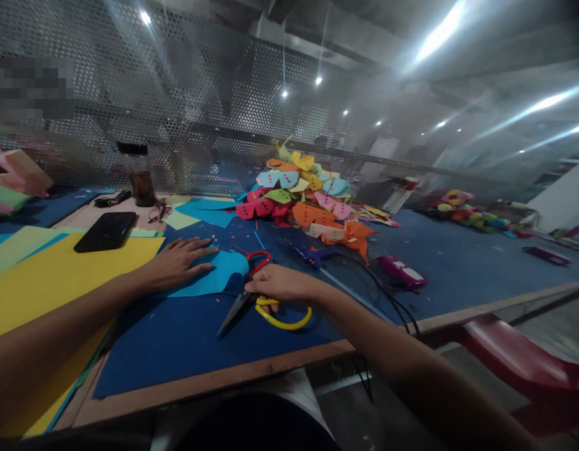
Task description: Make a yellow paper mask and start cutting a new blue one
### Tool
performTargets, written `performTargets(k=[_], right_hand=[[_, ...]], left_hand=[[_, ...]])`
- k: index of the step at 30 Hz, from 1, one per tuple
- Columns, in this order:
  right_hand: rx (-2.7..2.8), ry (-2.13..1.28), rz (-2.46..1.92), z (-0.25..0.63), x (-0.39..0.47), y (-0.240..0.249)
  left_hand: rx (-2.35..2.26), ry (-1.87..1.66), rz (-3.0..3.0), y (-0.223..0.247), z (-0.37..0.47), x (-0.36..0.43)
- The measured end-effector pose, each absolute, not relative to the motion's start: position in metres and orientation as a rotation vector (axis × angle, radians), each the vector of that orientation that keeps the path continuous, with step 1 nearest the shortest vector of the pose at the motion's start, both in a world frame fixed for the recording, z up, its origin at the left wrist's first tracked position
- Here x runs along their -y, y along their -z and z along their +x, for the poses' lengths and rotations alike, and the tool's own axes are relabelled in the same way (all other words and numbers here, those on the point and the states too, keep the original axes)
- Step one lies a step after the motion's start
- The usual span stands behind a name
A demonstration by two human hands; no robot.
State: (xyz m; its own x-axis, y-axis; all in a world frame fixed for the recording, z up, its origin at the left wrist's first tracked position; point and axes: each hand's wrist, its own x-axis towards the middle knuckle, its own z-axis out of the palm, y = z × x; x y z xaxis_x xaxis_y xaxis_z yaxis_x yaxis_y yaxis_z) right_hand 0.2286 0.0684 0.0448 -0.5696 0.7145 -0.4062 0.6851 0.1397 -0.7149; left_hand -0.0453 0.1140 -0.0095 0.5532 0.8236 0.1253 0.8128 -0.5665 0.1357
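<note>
My left hand [179, 264] lies flat with its fingers spread on a light blue paper piece [218, 275], whose right end curls up. Beside that curled end, my right hand [277, 285] is closed on a pair of scissors with one yellow loop [286, 322]. The dark blade [233, 313] points down and left over the blue mat. A red handle loop [258, 260] shows just above my right hand. Large yellow sheets [59, 282] lie under my left forearm.
A heap of colourful paper cutouts [308, 200] stands at the back. A black phone [106, 232] and a lidded jar [141, 175] are at the left. Right of my hands lie a purple glue gun [312, 255], its cable and a purple case [402, 274]. A red chair [519, 351] stands lower right.
</note>
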Motion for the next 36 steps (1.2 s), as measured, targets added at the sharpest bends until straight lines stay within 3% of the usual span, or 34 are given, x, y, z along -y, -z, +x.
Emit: performTargets(k=[36], right_hand=[[2.370,-1.449,-1.431,0.2224,-0.0657,-0.0481]], left_hand=[[-1.462,-0.271,2.706,0.0084,-0.0512,-0.1177]])
